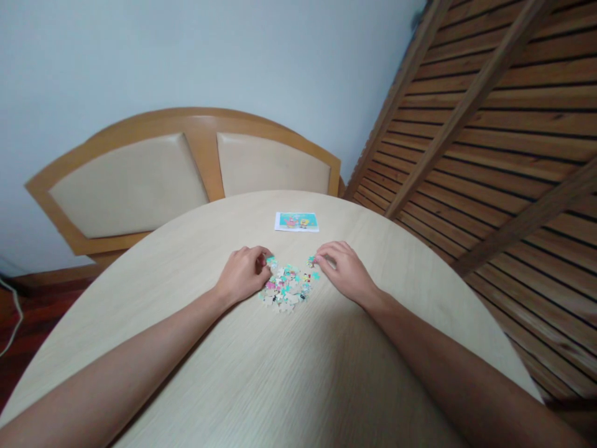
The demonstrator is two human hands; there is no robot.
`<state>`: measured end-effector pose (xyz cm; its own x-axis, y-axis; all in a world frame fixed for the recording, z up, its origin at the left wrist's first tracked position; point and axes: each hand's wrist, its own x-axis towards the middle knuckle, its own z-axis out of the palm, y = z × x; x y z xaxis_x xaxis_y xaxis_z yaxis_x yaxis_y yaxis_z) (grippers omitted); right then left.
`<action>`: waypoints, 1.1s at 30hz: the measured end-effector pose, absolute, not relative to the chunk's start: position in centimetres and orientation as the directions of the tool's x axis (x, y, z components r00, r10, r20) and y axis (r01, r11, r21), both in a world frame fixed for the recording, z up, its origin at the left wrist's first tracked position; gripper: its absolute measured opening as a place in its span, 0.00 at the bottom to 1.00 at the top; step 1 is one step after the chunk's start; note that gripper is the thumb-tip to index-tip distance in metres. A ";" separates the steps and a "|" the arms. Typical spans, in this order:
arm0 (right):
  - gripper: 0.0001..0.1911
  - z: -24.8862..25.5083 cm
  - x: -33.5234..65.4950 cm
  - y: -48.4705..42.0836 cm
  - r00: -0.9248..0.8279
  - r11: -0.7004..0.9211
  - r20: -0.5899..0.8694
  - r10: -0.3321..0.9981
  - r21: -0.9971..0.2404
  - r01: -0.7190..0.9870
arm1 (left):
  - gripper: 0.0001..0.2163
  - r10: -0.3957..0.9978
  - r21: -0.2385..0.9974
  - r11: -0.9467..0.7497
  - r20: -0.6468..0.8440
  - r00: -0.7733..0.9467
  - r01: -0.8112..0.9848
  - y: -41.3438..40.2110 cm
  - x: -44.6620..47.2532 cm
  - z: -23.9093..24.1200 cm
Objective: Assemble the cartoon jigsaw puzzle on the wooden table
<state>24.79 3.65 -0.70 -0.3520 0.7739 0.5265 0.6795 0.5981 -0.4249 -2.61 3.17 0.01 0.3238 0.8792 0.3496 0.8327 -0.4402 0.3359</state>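
A loose heap of small jigsaw puzzle pieces [285,291] lies on the round table, some pale side up, others turquoise, pink or yellow. My left hand [243,272] rests at the heap's left edge with its fingers curled in by some turquoise pieces; whatever the fingertips hold is too small to make out. On the right, thumb and forefinger of my right hand [344,269] pinch a small turquoise and dark puzzle piece [311,261] at the heap's upper right edge. Beyond both hands lies a picture card [297,221] with a pink and a yellow cartoon figure on turquoise.
The pale wooden table [261,379] has a curved edge. Behind it stands a bench back [212,155] with cream padded panels, against a white wall. A slatted wooden screen [485,143] slants along the right side. A white cable [17,314] hangs at far left.
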 end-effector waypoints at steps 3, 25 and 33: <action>0.08 -1.4 25.2 4.4 -0.264 0.533 0.526 0.809 -0.464 0.708 | 0.11 0.877 0.344 -0.445 0.353 0.326 0.827 3.2 -2.6 -0.1; 0.13 -0.6 24.1 2.7 -0.556 0.698 0.428 0.713 -0.353 0.624 | 0.11 0.875 0.565 -0.483 0.331 0.352 0.669 4.3 -3.1 -1.2; 0.14 -0.3 23.6 2.1 -0.608 0.699 0.346 0.715 -0.355 0.620 | 0.13 0.874 0.772 -0.463 0.318 0.367 0.435 4.2 -2.9 -1.4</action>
<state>23.63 2.15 -0.26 -0.6077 0.7147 0.3462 0.6205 0.6994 -0.3548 -2.94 4.19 -1.44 0.3671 0.8742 0.3177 0.4354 -0.4633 0.7718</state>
